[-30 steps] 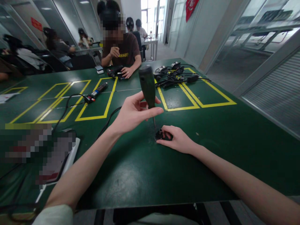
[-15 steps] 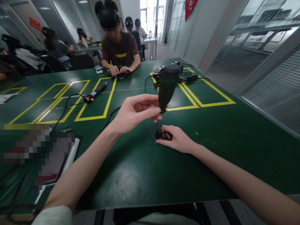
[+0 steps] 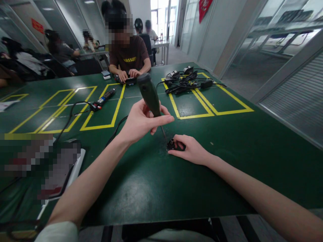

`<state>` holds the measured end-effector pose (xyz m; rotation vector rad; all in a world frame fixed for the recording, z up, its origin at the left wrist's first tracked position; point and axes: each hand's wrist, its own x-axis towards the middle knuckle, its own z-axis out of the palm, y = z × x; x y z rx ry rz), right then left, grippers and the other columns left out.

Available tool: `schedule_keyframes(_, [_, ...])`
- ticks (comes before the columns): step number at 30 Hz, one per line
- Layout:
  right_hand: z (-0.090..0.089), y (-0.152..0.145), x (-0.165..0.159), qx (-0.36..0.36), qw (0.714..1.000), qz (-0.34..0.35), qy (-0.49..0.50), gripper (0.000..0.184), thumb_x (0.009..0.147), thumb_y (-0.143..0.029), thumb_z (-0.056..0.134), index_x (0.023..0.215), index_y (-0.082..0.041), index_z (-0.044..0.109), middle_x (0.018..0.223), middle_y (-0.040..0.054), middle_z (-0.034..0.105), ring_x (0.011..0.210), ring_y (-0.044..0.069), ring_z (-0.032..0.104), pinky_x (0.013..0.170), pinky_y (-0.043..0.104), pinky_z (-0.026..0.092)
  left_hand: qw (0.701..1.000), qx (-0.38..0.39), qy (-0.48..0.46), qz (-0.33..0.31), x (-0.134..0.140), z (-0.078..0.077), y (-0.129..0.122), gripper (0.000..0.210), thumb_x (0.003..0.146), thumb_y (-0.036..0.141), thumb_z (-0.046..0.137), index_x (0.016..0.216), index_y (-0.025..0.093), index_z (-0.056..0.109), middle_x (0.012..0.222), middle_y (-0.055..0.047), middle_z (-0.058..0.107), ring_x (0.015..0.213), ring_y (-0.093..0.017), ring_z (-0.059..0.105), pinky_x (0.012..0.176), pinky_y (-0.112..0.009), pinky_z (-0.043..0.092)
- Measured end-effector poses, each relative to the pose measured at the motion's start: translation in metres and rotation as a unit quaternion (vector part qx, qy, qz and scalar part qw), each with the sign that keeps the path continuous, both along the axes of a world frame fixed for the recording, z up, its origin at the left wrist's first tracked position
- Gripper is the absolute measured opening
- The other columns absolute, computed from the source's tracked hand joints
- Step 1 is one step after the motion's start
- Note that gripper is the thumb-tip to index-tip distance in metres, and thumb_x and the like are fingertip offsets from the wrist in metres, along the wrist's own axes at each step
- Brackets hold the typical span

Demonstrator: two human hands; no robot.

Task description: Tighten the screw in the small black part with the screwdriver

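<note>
My left hand [image 3: 140, 122] is closed around a screwdriver [image 3: 149, 92] with a dark green handle and a black end. The handle leans up to the left. Its thin shaft slants down toward a small black part [image 3: 172, 145] on the table. Whether the tip touches that part, I cannot tell. My right hand [image 3: 190, 148] pinches the part from the right and rests on the tabletop. A short round metallic piece stands up from the part, whose exact kind is unclear; the fingers cover its right side.
On the green table [image 3: 141, 191], a bundle of black cables and devices [image 3: 185, 80] lies at the back right. A dark cylindrical tool [image 3: 107, 95] with a cable is at left. Devices with blurred screens [image 3: 60, 171] sit front left. A person [image 3: 130, 55] works opposite.
The screwdriver handle has swung from leaning right to leaning left, and my left fingers have shifted around it. My right hand and the black part have stayed in place.
</note>
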<state>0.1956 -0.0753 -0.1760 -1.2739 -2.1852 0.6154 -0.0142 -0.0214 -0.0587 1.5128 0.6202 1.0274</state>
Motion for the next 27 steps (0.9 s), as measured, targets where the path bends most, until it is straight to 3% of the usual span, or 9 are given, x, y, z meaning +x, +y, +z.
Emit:
schedule_keyframes(4, [0.0, 0.0, 0.0, -0.002, 1.0, 0.001, 0.004, 0.035, 0.089, -0.041, 0.077, 0.079, -0.022, 0.051, 0.069, -0.0047, 0.052, 0.061, 0.013, 0.048, 0.062, 0.027, 0.034, 1.0, -0.001, -0.017, -0.022, -0.001, 0.0, 0.002, 0.051, 0.063, 0.036, 0.098, 0.09, 0.016, 0.06, 0.076, 0.002, 0.076, 0.042, -0.004, 0.055, 0.039, -0.016, 0.046])
schedule_keyframes(8, [0.001, 0.0, 0.0, -0.001, 1.0, 0.003, 0.002, 0.034, 0.09, -0.042, 0.077, 0.079, -0.022, 0.051, 0.07, -0.0036, 0.055, 0.062, 0.014, 0.049, 0.063, 0.027, 0.034, 0.994, 0.009, -0.023, -0.106, -0.007, 0.001, 0.001, 0.034, 0.082, 0.035, 0.085, 0.106, 0.014, 0.075, 0.1, -0.008, 0.082, 0.055, -0.007, 0.066, 0.055, -0.02, 0.058])
schedule_keyframes(12, [0.0, 0.001, -0.001, 0.001, 1.0, -0.003, -0.003, 0.035, 0.089, -0.043, 0.076, 0.078, -0.022, 0.051, 0.07, -0.0034, 0.055, 0.061, 0.014, 0.049, 0.062, 0.027, 0.034, 0.989, 0.002, -0.011, -0.145, -0.007, 0.004, -0.004, 0.028, 0.083, 0.034, 0.085, 0.102, 0.014, 0.079, 0.105, -0.01, 0.082, 0.062, -0.009, 0.07, 0.061, -0.022, 0.061])
schedule_keyframes(17, [-0.002, 0.001, 0.0, 0.002, 1.0, -0.006, -0.002, 0.036, 0.09, -0.047, 0.074, 0.078, -0.022, 0.051, 0.069, -0.003, 0.056, 0.061, 0.014, 0.05, 0.062, 0.027, 0.034, 0.996, 0.013, -0.009, -0.089, -0.002, 0.001, -0.004, 0.034, 0.069, 0.032, 0.095, 0.091, 0.015, 0.074, 0.081, 0.0, 0.075, 0.055, -0.007, 0.065, 0.054, -0.019, 0.056])
schedule_keyframes(20, [-0.001, 0.001, 0.0, 0.003, 1.0, 0.0, -0.001, 0.036, 0.09, -0.047, 0.074, 0.078, -0.022, 0.051, 0.069, -0.0031, 0.056, 0.061, 0.014, 0.05, 0.062, 0.027, 0.034, 0.999, 0.034, -0.004, -0.04, -0.001, -0.003, 0.0, 0.04, 0.062, 0.029, 0.099, 0.086, 0.016, 0.071, 0.073, 0.005, 0.067, 0.048, -0.003, 0.055, 0.044, -0.016, 0.047])
schedule_keyframes(24, [0.0, 0.0, 0.0, 0.002, 1.0, 0.004, 0.003, 0.034, 0.09, -0.044, 0.076, 0.08, -0.022, 0.052, 0.07, -0.0035, 0.056, 0.061, 0.014, 0.049, 0.062, 0.027, 0.034, 0.997, 0.065, 0.02, 0.023, 0.0, -0.006, 0.004, 0.035, 0.071, 0.039, 0.094, 0.079, 0.015, 0.071, 0.061, 0.006, 0.06, 0.041, -0.002, 0.046, 0.037, -0.016, 0.035])
schedule_keyframes(27, [-0.001, 0.0, 0.001, 0.004, 1.0, 0.003, 0.006, 0.033, 0.089, -0.041, 0.077, 0.079, -0.022, 0.052, 0.069, -0.0043, 0.055, 0.061, 0.013, 0.048, 0.062, 0.027, 0.034, 0.997, 0.065, 0.019, 0.041, 0.001, -0.005, 0.004, 0.039, 0.077, 0.049, 0.088, 0.087, 0.015, 0.073, 0.071, 0.001, 0.07, 0.04, -0.002, 0.046, 0.037, -0.017, 0.036])
